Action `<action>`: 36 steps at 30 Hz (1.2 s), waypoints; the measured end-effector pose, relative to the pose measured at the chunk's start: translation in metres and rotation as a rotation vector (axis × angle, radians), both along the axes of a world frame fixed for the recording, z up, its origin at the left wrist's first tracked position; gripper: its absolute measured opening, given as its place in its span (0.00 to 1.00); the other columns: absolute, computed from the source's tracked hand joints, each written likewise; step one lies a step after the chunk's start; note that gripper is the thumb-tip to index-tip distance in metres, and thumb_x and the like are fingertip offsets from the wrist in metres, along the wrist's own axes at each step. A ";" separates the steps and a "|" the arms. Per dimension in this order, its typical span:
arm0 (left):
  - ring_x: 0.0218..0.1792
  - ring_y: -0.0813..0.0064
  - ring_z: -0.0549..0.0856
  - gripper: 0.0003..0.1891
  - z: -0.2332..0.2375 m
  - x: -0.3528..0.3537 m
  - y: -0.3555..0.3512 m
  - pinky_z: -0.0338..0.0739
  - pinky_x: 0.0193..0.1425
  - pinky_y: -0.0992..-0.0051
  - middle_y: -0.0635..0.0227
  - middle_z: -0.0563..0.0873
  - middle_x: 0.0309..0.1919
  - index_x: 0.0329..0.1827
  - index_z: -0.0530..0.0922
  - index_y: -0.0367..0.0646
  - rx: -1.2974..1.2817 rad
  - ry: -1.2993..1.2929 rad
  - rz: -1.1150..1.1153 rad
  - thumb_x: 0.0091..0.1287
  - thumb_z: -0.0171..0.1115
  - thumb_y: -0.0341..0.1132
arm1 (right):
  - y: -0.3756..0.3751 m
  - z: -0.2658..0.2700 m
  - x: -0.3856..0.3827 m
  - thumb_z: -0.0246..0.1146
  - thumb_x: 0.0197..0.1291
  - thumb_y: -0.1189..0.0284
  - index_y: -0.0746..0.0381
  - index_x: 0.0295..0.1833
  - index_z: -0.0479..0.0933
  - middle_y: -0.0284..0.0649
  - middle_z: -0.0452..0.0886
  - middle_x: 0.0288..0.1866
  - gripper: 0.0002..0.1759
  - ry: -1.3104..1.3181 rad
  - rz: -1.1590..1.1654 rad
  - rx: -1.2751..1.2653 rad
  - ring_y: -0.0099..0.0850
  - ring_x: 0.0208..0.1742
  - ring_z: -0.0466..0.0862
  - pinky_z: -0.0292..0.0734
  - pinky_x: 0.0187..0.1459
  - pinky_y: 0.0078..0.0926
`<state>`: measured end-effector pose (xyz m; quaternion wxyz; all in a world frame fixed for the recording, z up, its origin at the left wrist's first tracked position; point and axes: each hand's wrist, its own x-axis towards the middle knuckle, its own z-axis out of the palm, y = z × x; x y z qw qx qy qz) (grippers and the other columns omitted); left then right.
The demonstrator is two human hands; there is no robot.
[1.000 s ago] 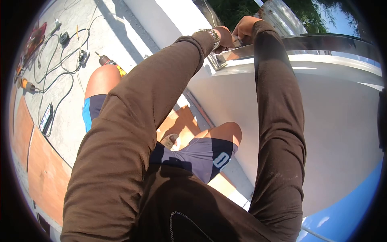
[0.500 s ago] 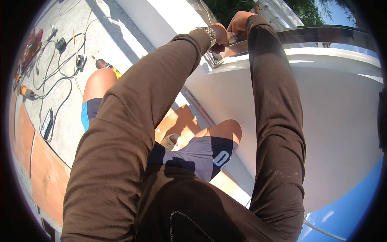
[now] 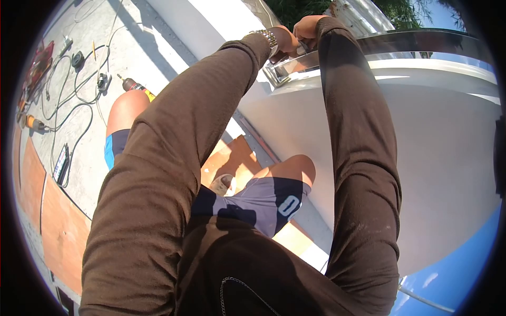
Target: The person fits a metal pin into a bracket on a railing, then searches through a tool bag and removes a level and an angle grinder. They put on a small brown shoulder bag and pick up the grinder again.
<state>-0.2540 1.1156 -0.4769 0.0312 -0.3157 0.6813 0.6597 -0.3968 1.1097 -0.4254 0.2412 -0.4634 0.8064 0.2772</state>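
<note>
Curling close together at the glossy rail (image 3: 421, 43), both hands (image 3: 284, 41), grip partly hidden, cannot tell whether clamped

Before the glossy rail (image 3: 416, 43), passing room lies between the brown sleeves (image 3: 359, 131); white wall (image 3: 437, 158) blocks below the rail, corrugated sheeting (image 3: 369, 15) beyond it.

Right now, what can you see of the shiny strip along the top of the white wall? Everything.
The shiny strip is a long, smooth, dark, mirror-like band, perhaps metal or glass. It runs along the top of the white wall and looks bowed in this wide view. The right sleeve hides part of it. The left hand and right hand are at its left end, near a silvery squared corner; exact contact is unclear.
</note>
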 end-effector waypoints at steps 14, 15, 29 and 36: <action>0.20 0.75 0.82 0.09 -0.002 0.008 0.003 0.75 0.21 0.74 0.63 0.88 0.31 0.39 0.84 0.33 0.212 0.060 0.039 0.68 0.68 0.33 | 0.004 0.004 0.009 0.61 0.58 0.73 0.70 0.50 0.84 0.50 0.88 0.49 0.16 -0.071 -0.168 -0.070 0.38 0.43 0.91 0.88 0.45 0.34; 0.20 0.75 0.83 0.11 0.002 0.008 0.002 0.76 0.23 0.74 0.63 0.88 0.26 0.36 0.85 0.34 -0.040 -0.010 -0.050 0.68 0.68 0.35 | 0.004 0.004 0.011 0.61 0.58 0.73 0.70 0.50 0.84 0.50 0.88 0.49 0.16 -0.071 -0.167 -0.069 0.38 0.43 0.91 0.88 0.45 0.34; 0.15 0.75 0.80 0.13 0.001 0.017 -0.004 0.75 0.21 0.75 0.65 0.85 0.18 0.27 0.85 0.37 -0.094 0.050 -0.141 0.68 0.64 0.35 | 0.002 0.003 0.006 0.61 0.59 0.71 0.69 0.54 0.84 0.50 0.88 0.50 0.19 -0.019 -0.146 -0.062 0.39 0.43 0.91 0.87 0.46 0.35; 0.19 0.72 0.87 0.10 -0.011 0.025 0.021 0.79 0.19 0.73 0.61 0.86 0.21 0.42 0.82 0.34 -0.270 0.138 -0.113 0.68 0.53 0.28 | -0.006 -0.012 -0.016 0.60 0.58 0.75 0.63 0.58 0.84 0.48 0.88 0.51 0.22 -0.071 -0.085 -0.016 0.37 0.45 0.91 0.87 0.47 0.33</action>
